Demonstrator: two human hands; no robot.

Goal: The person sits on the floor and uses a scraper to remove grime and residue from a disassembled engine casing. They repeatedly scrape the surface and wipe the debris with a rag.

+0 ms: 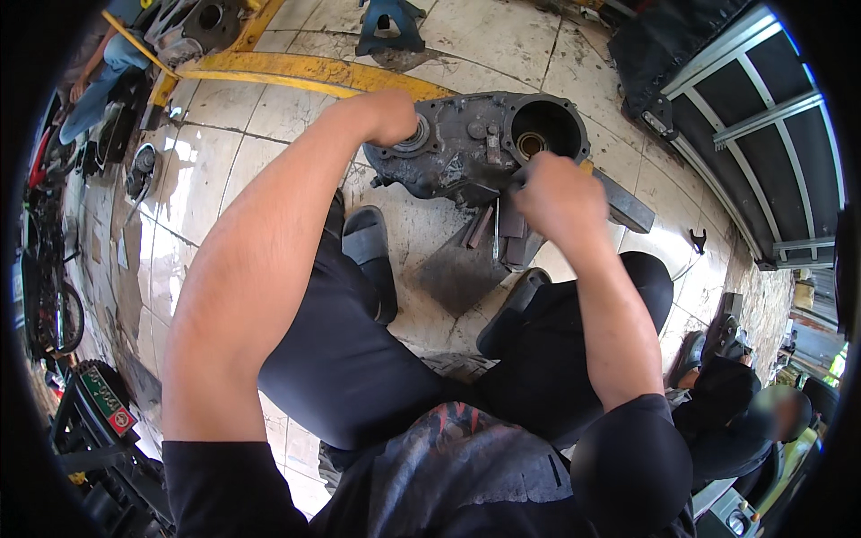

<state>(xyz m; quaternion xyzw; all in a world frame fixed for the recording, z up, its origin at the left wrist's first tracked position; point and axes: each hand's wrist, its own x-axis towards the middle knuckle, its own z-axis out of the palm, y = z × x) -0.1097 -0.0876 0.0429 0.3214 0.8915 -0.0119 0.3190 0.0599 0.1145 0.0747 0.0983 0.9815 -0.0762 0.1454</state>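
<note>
A dark, greasy metal gearbox housing (453,134) lies across the tiles in front of my feet. Its right end has a wide round opening with a brass-coloured ring (531,143) deep inside. At its left end sits a ring-shaped bearing (414,134), partly covered by my left hand (392,117), which is closed and grips the housing there; its fingertips are hidden. Close by the near rim of the wide opening, my right hand (565,199) is closed and slightly blurred. Something dark shows at its fingers, too smeared to name.
Under the housing's near side are a dark metal plate (459,273) and brownish blocks (514,229). A yellow frame (278,70) and a blue stand (390,31) are beyond. Motorcycles line the left. Another person (717,403) sits at the lower right; someone else is at the upper left.
</note>
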